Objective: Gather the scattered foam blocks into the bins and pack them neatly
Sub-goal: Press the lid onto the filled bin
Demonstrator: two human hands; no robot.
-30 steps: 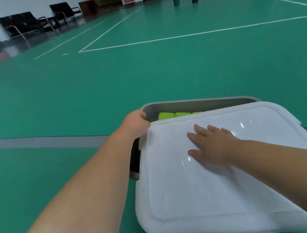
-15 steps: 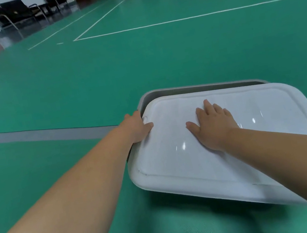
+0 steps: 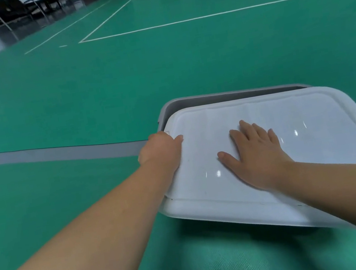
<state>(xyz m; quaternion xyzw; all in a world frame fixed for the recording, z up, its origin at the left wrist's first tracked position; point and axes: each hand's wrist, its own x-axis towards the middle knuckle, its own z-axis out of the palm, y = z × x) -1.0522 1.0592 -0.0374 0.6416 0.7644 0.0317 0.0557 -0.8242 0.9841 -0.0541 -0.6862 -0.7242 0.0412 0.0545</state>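
Head view, bin: the grey bin [image 3: 225, 96] sits right of centre on the green floor; only its far rim and a strip of inner wall show.
Head view, lid: the white lid [image 3: 319, 133] covers nearly all of the bin but lies skewed. Its near edge overhangs toward the lower right, and a gap stays open along the far side.
Head view, foam blocks: none show; anything in the bin is hidden under the lid.
Left hand: your left hand [image 3: 162, 153] holds the lid's left edge, thumb on top, fingers out of sight beneath.
Right hand: your right hand [image 3: 258, 158] lies flat on the lid's middle, fingers straight and spread, gripping nothing.
Risk, misalignment: if you press down now, the lid likely seats crooked or a corner rides over the rim.
Risk, pinch: your hidden left fingers may lie between lid and rim and could get caught as it closes.
Risk, slide: a flat palm on glossy plastic may slip and shove the lid off to the right.
Risk, packing: a block standing proud inside would stop the lid closing, and you cannot check that from here.
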